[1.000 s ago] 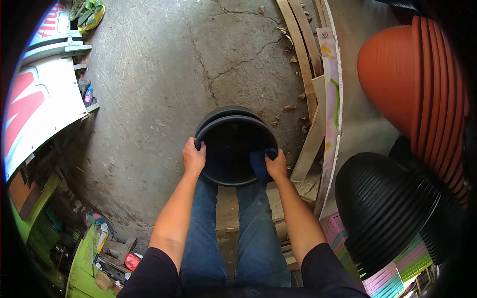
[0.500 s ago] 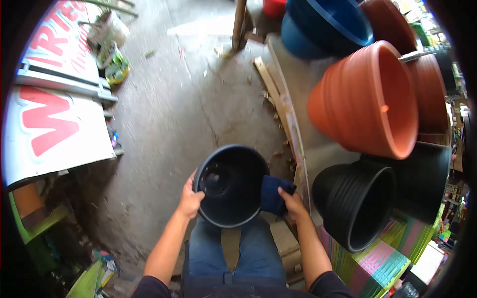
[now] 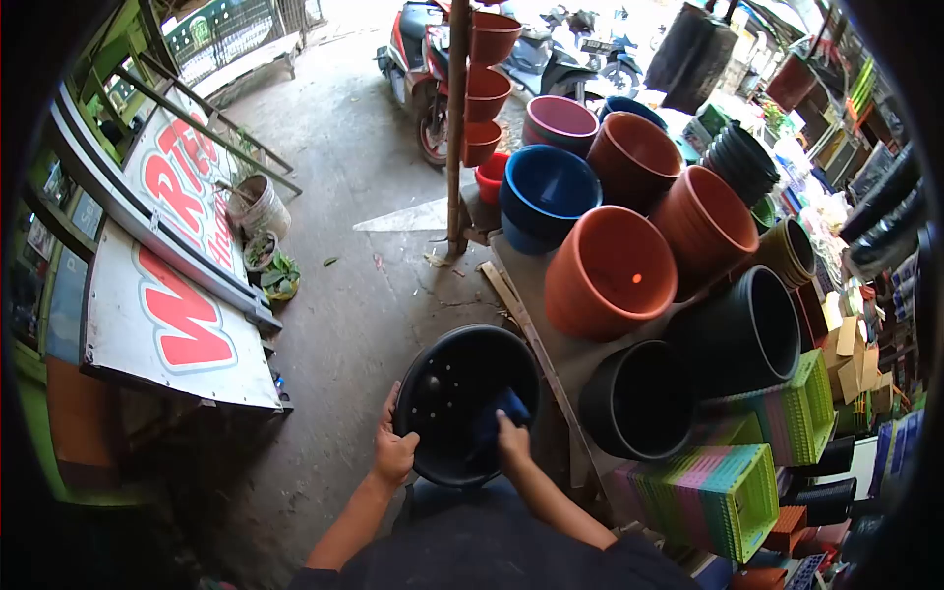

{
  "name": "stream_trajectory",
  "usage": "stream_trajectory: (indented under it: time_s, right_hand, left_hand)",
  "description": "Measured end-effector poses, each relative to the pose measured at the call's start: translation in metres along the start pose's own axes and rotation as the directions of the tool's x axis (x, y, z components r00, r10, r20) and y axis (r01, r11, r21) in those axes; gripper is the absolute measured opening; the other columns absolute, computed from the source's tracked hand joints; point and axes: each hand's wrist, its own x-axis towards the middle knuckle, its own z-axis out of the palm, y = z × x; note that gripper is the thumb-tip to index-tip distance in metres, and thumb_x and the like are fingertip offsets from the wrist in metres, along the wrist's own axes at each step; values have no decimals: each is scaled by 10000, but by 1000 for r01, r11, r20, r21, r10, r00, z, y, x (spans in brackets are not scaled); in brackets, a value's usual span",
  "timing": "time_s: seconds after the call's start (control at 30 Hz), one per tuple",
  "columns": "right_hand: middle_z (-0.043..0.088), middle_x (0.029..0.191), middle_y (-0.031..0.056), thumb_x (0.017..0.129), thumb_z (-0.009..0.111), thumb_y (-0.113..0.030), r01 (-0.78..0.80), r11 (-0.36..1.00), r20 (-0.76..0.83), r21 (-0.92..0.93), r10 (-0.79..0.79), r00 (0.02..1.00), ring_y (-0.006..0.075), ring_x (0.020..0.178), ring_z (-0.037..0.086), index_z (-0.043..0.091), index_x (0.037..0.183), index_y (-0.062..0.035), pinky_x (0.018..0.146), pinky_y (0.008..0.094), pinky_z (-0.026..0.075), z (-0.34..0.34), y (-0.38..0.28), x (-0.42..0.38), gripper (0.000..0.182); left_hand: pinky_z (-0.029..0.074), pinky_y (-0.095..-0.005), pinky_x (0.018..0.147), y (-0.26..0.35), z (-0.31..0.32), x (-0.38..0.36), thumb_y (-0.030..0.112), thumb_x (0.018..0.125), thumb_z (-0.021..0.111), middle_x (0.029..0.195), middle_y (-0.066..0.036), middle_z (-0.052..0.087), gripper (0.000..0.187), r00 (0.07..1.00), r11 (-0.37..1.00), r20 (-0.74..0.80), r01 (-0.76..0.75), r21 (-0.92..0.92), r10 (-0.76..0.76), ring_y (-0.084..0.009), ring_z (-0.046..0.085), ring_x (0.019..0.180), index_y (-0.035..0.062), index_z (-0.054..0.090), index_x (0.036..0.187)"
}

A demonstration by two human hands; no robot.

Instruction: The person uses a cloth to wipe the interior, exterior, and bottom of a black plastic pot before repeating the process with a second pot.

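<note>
A black plastic plant pot [image 3: 442, 433] is held up in front of me, its mouth facing me and several small holes showing in its bottom. My left hand [image 3: 395, 444] grips the pot's left rim, thumb on the inside edge. My right hand [image 3: 513, 440] is inside the mouth at the lower right, closed on a dark blue cloth [image 3: 495, 418]. The cloth lies against or close to the inner wall; exact contact is hard to tell in the shadow.
To the right, a low platform [image 3: 526, 270] carries an orange pot [image 3: 570, 285], a blue pot [image 3: 531, 197], a black pot [image 3: 600, 408] and stacked green baskets [image 3: 688, 482]. A wooden post [image 3: 456, 128] stands ahead. A lettered sign board [image 3: 118, 334] is at left.
My right hand has moved the cloth from the pot's right rim into its inside. The view has tilted up, showing more pots and parked motorbikes. My left hand keeps its hold.
</note>
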Motion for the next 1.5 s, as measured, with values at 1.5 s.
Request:
stream_trajectory:
  time_s: [1.5]
  right_hand:
    - [466,1408,212,967,369,-605,360,922,623,-140,-201,756,346,1323,420,402,1410,4,1125,459,290,-19,-79,-22,753]
  left_hand:
    - [480,-299,957,-46,111,-88,-178,724,483,1257,-70,569,615,993,993,-65,-100,-58,96,-173,587,1126,41,467,1299]
